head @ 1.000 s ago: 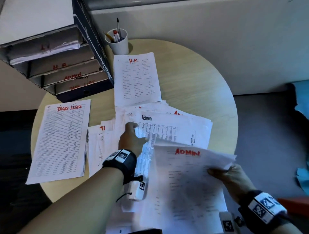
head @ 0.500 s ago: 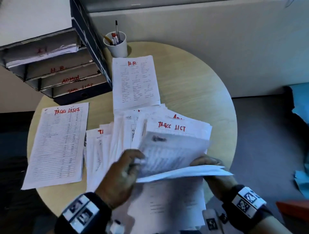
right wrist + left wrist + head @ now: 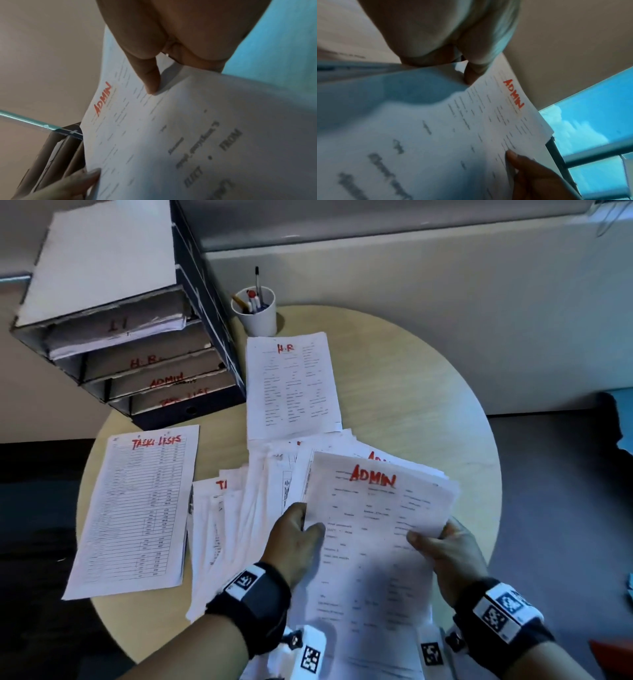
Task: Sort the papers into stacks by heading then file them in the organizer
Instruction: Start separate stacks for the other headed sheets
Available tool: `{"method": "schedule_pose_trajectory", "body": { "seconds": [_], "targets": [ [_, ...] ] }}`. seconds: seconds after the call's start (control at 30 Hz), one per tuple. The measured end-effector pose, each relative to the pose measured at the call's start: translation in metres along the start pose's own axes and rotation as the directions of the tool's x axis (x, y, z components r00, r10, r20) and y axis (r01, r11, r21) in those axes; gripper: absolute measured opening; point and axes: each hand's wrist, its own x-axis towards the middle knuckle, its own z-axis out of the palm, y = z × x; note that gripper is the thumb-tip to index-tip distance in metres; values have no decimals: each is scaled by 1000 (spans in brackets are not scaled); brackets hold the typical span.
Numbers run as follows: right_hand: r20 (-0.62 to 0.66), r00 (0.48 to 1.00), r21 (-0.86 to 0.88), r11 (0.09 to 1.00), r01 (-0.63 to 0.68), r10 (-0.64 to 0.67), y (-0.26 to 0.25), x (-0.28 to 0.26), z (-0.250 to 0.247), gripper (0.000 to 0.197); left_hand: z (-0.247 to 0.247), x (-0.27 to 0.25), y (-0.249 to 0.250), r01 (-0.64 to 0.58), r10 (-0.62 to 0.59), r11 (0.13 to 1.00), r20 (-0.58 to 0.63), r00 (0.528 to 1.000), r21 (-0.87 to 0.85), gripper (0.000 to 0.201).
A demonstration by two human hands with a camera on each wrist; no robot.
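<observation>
Both hands hold up a white sheet headed ADMIN (image 3: 373, 529) in red, above a fanned pile of unsorted papers (image 3: 246, 515) on the round table (image 3: 411, 405). My left hand (image 3: 298, 539) pinches its left edge; my right hand (image 3: 442, 549) pinches its right edge, thumb on top. The wrist views show the same ADMIN sheet (image 3: 496, 115) (image 3: 137, 121) close up. A TASK LISTS stack (image 3: 137, 508) lies at the left, an H.R stack (image 3: 291, 385) at the back. The dark organizer (image 3: 144, 350) stands at the back left, its trays labelled H.R, ADMIN and TASK LIST.
A white cup of pens (image 3: 255, 311) stands beside the organizer at the table's back edge. A pale wall runs behind the table. Grey floor and something blue (image 3: 623, 419) lie to the right.
My left hand left the pile with a sheet and came back toward me. Both hands now hold an ADMIN sheet raised flat over the pile.
</observation>
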Motion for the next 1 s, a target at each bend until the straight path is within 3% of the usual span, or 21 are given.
{"method": "schedule_pose_trajectory", "body": {
  "seconds": [0.13,0.17,0.23,0.3,0.37,0.43,0.5,0.63,0.7,0.73,0.77,0.83,0.87,0.93,0.97,1.0],
  "targets": [
    [42,998,-5,999,-47,47,2,7,-6,75,-4,14,7,41,-58,968,-60,996,-249,23],
    [62,997,-74,996,-51,56,4,6,-7,73,-5,16,7,80,-94,946,-27,995,-314,25],
    [74,997,-278,961,11,10,5,4,-7,48,-5,20,5,177,-168,905,58,984,-386,38],
    [74,992,-456,881,124,-102,-3,2,-2,33,-2,23,5,229,-204,935,118,972,-270,50],
    [105,979,-552,809,203,-174,-12,6,-2,33,-1,28,8,217,-203,967,110,973,-136,41],
    [105,986,-508,846,162,-126,-18,12,-6,34,-2,36,17,204,-197,952,53,979,-227,26],
    [90,995,-445,892,82,-46,-21,14,-12,26,-4,46,35,160,-160,926,29,987,-343,32],
    [-9,991,-419,901,117,-133,-39,22,-11,11,-4,63,68,68,-73,864,9,997,-499,29],
    [-95,982,-373,920,118,-165,-53,44,-8,9,-4,70,82,44,-61,809,-9,998,-586,30],
    [-118,980,-330,937,114,-161,-63,58,-6,9,-4,71,83,36,-65,822,-30,997,-568,29],
    [-134,977,-291,949,121,-165,-72,74,-5,9,-5,72,80,30,-65,881,-59,996,-472,29],
    [-178,968,-275,953,126,-179,-94,104,-1,9,-9,61,64,7,-8,1000,-84,996,-10,23],
    [-201,961,-310,943,121,-189,-106,118,2,7,-11,51,53,-39,51,960,-36,998,279,23],
    [-262,944,-394,915,87,-203,-128,149,7,6,-15,31,26,-178,79,658,167,983,732,46],
    [-290,936,-430,901,59,-199,-136,164,8,10,-18,23,13,-224,18,519,252,968,825,65],
    [-301,934,-459,888,36,-194,-144,177,11,13,-21,20,0,-243,-65,446,302,951,861,81]
  ]
}}
